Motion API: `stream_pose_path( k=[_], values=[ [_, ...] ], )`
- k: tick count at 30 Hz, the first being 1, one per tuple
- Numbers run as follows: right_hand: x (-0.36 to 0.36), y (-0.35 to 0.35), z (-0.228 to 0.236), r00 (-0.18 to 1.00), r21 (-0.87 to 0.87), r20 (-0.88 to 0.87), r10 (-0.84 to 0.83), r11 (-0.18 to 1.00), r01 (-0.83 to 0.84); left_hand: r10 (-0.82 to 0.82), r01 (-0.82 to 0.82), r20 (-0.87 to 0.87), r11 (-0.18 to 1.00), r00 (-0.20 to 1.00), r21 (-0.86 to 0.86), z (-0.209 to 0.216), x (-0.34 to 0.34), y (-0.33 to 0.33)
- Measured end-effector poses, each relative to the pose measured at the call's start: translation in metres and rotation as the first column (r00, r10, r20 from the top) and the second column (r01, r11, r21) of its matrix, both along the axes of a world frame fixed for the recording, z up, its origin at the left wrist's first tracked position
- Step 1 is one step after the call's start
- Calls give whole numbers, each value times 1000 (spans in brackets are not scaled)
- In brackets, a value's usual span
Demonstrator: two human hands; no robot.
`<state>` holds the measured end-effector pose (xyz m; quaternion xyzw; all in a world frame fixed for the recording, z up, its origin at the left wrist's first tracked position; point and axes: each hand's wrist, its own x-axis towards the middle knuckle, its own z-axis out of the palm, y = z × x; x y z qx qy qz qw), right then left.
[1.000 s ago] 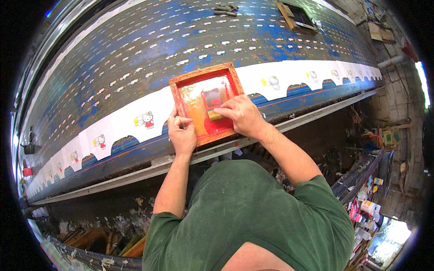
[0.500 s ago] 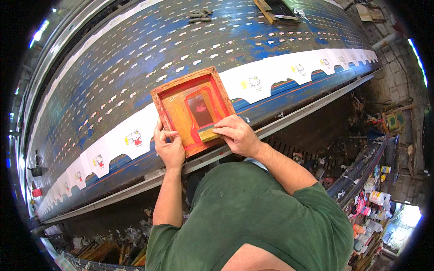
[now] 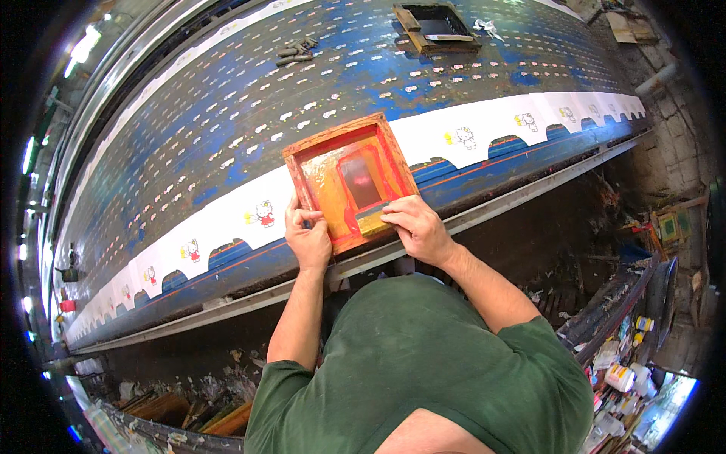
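A square wooden screen-printing frame (image 3: 296, 168), stained red and orange, lies over a long white paper strip (image 3: 227, 225) with scalloped cutouts. A dark window (image 3: 361, 180) in its mesh shows a pink patch. On the frame's near left side, my left hand (image 3: 308, 240) is closed around the wood. My right hand (image 3: 418, 229) pinches a short yellowish squeegee (image 3: 371, 224), which rests inside the frame at its near end. Left of the frame, the cartoon cat prints (image 3: 265, 214) have red clothing; those to the right (image 3: 463, 138) show no red.
The long, paint-stained blue table (image 3: 249, 136) slopes across the view with a metal rail (image 3: 484, 214) along its near edge. Farther back lie several grey cylindrical pieces (image 3: 295, 53) and another dark frame (image 3: 435, 29). Bottles (image 3: 620, 377) and litter crowd the lower right.
The view has shifted, so the frame and both hands appear farther right. The frame stays between the same two prints, and both hands keep their holds.
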<state>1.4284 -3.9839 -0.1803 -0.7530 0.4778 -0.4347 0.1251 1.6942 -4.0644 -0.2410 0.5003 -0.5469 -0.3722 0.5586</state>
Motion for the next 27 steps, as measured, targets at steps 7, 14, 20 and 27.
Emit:
stream_pose_path(
  k=[7, 14, 20, 27],
  values=[
    [-31, -6, 0, 993, -3, 47, 112, 994, -112, -16, 30, -149, 996, 989, 90, -10, -9, -7],
    [-37, -14, 5, 991, -1, 71, 117, 993, -117, -17, 29, -94, 991, 995, 128, -3, -13, -3],
    [-37, -17, 11, 994, 12, 29, 110, 994, -110, 2, 6, -88, 995, 996, 98, -13, -13, -6],
    [-31, -24, 18, 993, 0, -77, 86, 996, -86, 12, -9, -28, 993, 1000, 116, -7, -13, -6]
  ],
)
